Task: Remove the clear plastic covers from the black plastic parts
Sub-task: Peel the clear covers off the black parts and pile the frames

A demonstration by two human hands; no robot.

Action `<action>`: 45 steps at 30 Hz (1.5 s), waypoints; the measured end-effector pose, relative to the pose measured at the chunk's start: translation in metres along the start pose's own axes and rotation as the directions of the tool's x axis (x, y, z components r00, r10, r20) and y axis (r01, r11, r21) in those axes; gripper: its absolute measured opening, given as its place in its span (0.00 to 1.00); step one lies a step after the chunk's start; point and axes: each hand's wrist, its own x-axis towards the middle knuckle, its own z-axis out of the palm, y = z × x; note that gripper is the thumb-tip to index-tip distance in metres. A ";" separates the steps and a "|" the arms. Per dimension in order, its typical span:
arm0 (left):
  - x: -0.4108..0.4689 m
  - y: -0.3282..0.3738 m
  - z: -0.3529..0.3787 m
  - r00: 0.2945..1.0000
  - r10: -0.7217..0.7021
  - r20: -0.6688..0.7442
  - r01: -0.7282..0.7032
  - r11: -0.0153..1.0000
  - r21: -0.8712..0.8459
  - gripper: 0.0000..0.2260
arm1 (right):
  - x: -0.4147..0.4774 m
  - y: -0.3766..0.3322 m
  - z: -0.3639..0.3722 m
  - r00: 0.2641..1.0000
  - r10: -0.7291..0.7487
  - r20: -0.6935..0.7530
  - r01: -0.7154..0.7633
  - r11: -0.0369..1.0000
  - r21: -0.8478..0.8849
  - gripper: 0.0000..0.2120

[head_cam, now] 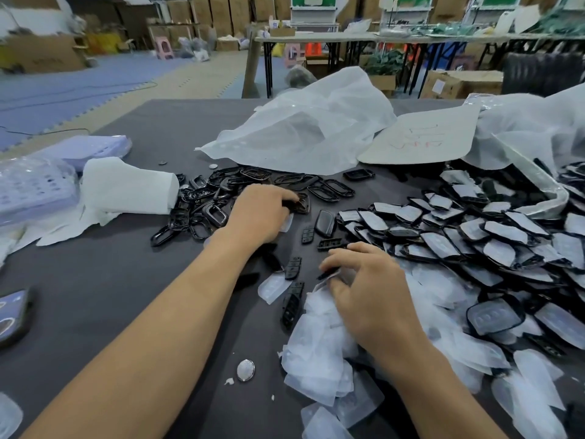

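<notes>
My left hand (pixel 258 213) reaches to the far pile of bare black frames (pixel 202 204) and grips one black frame (pixel 300 202) at its fingertips. My right hand (pixel 364 280) hovers over the heap of removed clear covers (pixel 319 353), its fingers pinching a small black part with a clear cover (pixel 329 274). A big pile of covered black parts (pixel 474 236) lies to the right. Several black button pads (pixel 292 299) lie between my arms.
A dark table (pixel 110 296) carries white plastic bags (pixel 304 128), a cardboard sheet (pixel 424 137), purple trays (pixel 34 188), white foam wrap (pixel 126 188), a round silver disc (pixel 246 370) and a phone (pixel 11 315) at the left edge.
</notes>
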 end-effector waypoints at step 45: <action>-0.147 0.058 -0.029 0.909 -0.416 -0.006 0.022 0.062 -0.998 0.18 | -0.009 -0.034 -0.005 0.991 0.111 0.070 -0.128 0.696 0.706 0.14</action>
